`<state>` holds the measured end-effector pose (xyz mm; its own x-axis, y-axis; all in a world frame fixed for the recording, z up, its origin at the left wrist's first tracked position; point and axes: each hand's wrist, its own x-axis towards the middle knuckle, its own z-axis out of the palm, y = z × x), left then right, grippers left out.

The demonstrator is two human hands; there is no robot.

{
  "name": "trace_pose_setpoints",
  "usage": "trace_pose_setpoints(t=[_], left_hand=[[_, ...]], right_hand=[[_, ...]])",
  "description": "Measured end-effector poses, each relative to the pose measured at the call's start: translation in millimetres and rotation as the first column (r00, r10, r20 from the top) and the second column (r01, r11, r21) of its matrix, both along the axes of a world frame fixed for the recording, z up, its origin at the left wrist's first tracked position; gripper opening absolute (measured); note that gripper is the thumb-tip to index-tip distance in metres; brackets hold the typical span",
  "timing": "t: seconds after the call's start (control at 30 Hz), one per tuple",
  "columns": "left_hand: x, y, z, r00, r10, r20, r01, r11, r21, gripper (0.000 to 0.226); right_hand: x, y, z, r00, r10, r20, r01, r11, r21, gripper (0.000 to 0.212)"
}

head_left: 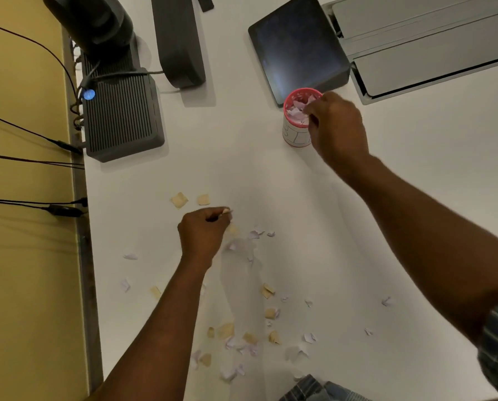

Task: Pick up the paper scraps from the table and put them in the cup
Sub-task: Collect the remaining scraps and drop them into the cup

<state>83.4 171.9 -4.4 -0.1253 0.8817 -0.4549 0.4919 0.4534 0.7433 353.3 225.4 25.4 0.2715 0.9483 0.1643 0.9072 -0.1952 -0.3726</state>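
Head view: right hand (336, 127) bunched over cup (297, 120), grip unclear; left hand (203, 233) pinching small scrap (227, 211), loose scraps (271, 314) on tabletop (415, 175) nearer than it.

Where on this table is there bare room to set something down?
Bare: the white table right of the cup, below the grey panel; also between the black box and cup. Crowded: paper scraps around the left hand, toward the near edge.
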Motion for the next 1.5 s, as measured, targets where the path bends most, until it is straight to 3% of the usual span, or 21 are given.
trace_pose_setpoints(t=[0.1, 0.17, 0.23, 0.3, 0.37, 0.47, 0.6, 0.8, 0.9, 1.0, 1.1, 1.27, 1.37, 1.5], left_hand=[[25.4, 18.9, 20.0, 0.985, 0.009, 0.17, -0.01, 1.0, 0.001, 0.01], [45.6, 36.9, 33.5, 0.972, -0.021, 0.233, 0.012, 0.999, 0.043, 0.013], [66.4, 55.0, 46.1, 0.962, -0.068, 0.264, 0.042, 0.994, 0.104, 0.014], [87.3, 71.9, 57.5, 0.957, -0.117, 0.267, 0.073, 0.983, 0.169, 0.012], [107.3, 88.9, 68.1, 0.961, -0.15, 0.23, 0.097, 0.969, 0.228, 0.012], [132.1, 111.6, 75.3, 0.974, -0.171, 0.15, 0.121, 0.947, 0.297, 0.015], [157.0, 128.4, 75.7, 0.978, -0.207, 0.002, 0.189, 0.896, 0.403, 0.014], [185.0, 150.7, 70.7, 0.92, -0.292, -0.262, 0.389, 0.754, 0.529, 0.014], [192.3, 155.0, 58.9, 0.841, -0.36, -0.405, 0.532, 0.689, 0.492, 0.02], [202.3, 153.2, 50.0, 0.662, -0.499, -0.56, 0.726, 0.611, 0.314, 0.022], [212.9, 152.0, 40.1, 0.498, -0.599, -0.628, 0.82, 0.561, 0.116, 0.034], [227.1, 151.8, 24.7, 0.298, -0.666, -0.684, 0.887, 0.458, -0.06, 0.049], [232.0, 154.9, 22.1, 0.247, -0.682, -0.688, 0.906, 0.414, -0.085, 0.043], [229.4, 157.3, 21.4, 0.253, -0.689, -0.679, 0.911, 0.406, -0.072, 0.043]], right_hand=[[-19.3, -45.7, -10.4, 0.985, 0.023, -0.171, 0.001, 0.99, 0.139, 0.02], [-35.5, -78.6, -27.7, 0.96, 0.024, -0.277, 0.004, 0.995, 0.102, 0.017], [-54.4, -112.1, -44.1, 0.937, 0.068, -0.344, -0.087, 0.995, -0.042, 0.021], [-72.8, -142.0, -55.0, 0.914, 0.158, -0.373, -0.278, 0.914, -0.296, 0.048], [-88.2, -164.4, -64.9, 0.89, 0.254, -0.378, -0.419, 0.783, -0.461, 0.078], [-106.2, -172.3, -81.8, 0.871, 0.378, -0.314, -0.488, 0.738, -0.465, 0.095], [-121.8, -160.6, -94.4, 0.821, 0.485, -0.3, -0.57, 0.721, -0.395, 0.088], [-120.1, -183.0, -101.3, 0.644, 0.732, -0.224, -0.757, 0.568, -0.321, 0.068], [-108.4, -209.1, -106.2, 0.597, 0.786, -0.16, -0.796, 0.556, -0.241, 0.046], [-98.6, -230.8, -111.7, 0.63, 0.765, -0.133, -0.777, 0.616, -0.134, 0.02], [-93.2, -240.0, -113.5, 0.667, 0.737, -0.107, -0.745, 0.661, -0.091, 0.019], [-87.1, -245.8, -106.9, 0.744, 0.667, -0.038, -0.664, 0.732, -0.153, 0.016], [-82.9, -252.5, -102.4, 0.762, 0.645, -0.053, -0.64, 0.737, -0.219, 0.024], [-80.6, -258.0, -97.7, 0.741, 0.667, -0.073, -0.659, 0.702, -0.271, 0.01]])
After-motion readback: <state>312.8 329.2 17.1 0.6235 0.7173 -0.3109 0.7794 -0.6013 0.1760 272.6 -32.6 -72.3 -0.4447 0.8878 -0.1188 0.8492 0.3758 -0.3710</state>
